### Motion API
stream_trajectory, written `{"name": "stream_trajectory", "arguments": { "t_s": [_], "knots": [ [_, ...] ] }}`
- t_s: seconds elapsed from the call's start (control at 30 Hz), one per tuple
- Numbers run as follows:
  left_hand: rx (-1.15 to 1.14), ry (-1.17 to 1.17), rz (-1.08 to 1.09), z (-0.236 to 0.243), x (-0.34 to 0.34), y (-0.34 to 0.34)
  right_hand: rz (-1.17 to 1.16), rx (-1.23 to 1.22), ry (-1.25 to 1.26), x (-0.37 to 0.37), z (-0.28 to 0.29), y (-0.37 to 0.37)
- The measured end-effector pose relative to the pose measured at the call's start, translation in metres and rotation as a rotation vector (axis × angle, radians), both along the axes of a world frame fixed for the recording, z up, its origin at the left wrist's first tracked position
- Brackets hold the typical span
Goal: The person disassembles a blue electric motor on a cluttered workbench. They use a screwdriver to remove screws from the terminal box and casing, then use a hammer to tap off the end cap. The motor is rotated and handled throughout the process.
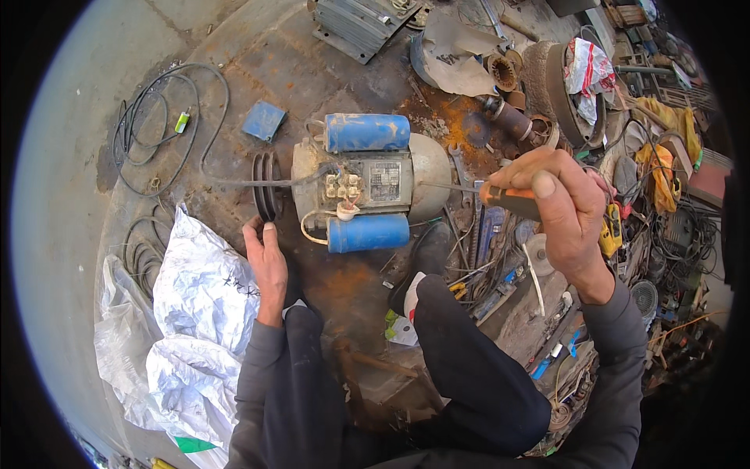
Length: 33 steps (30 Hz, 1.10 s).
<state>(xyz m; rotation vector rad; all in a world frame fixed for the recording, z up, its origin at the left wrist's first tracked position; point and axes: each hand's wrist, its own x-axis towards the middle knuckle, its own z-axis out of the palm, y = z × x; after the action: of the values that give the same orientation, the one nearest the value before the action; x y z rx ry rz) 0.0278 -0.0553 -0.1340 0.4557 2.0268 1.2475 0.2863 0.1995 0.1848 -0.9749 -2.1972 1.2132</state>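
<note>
A grey electric motor [429,178] lies on the ground before me, with a blue cylindrical capacitor [367,133] on its far side and another blue capacitor [369,233] on its near side. Between them is an uncovered terminal block [342,187] with wires. At the motor's left end sits a dark grooved pulley [267,186]; my left hand [267,264] has its thumb and fingers at the lower rim. My right hand [564,215] is closed round a screwdriver [512,201] with an orange and black handle. The thin shank points left at the motor's rounded right end; whether the tip touches is unclear.
A grey cable [223,117] runs from the motor to a coil at the left. Nearby lies a blue square cover [264,121]. White sacks [205,281] lie beside my left arm. Spanners [459,168], rusty parts [512,121] and tangled wires [687,242] crowd the right.
</note>
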Motion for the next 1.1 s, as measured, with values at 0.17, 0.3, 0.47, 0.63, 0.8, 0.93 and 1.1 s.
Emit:
{"name": "stream_trajectory", "arguments": {
  "t_s": [0.17,0.3,0.47,0.63,0.8,0.93,1.1],
  "knots": [
    [-0.022,0.212,-0.125,0.012,-0.001,0.013,-0.027,-0.341,-0.833,-0.033,0.064,-0.008],
    [0.031,0.325,-0.208,0.019,-0.009,0.022,-0.296,-0.833,-0.944,-0.059,0.059,0.003],
    [0.028,0.347,-0.27,0.023,-0.021,0.019,-0.247,-0.739,-1.02,-0.084,0.047,0.009],
    [0.036,0.392,-0.338,0.016,-0.029,0.015,-0.012,-0.408,-1.143,-0.086,0.044,-0.001],
    [0.093,0.393,-0.353,0.017,-0.03,0.016,0.741,0.359,-1.443,-0.076,0.057,-0.007],
    [0.087,0.391,-0.333,0.018,-0.033,0.016,0.795,0.404,-1.384,-0.08,0.055,0.007],
    [0.124,0.422,-0.291,0.011,-0.033,0.015,-0.05,-0.226,-1.383,-0.092,0.043,0.016]
  ]
}}
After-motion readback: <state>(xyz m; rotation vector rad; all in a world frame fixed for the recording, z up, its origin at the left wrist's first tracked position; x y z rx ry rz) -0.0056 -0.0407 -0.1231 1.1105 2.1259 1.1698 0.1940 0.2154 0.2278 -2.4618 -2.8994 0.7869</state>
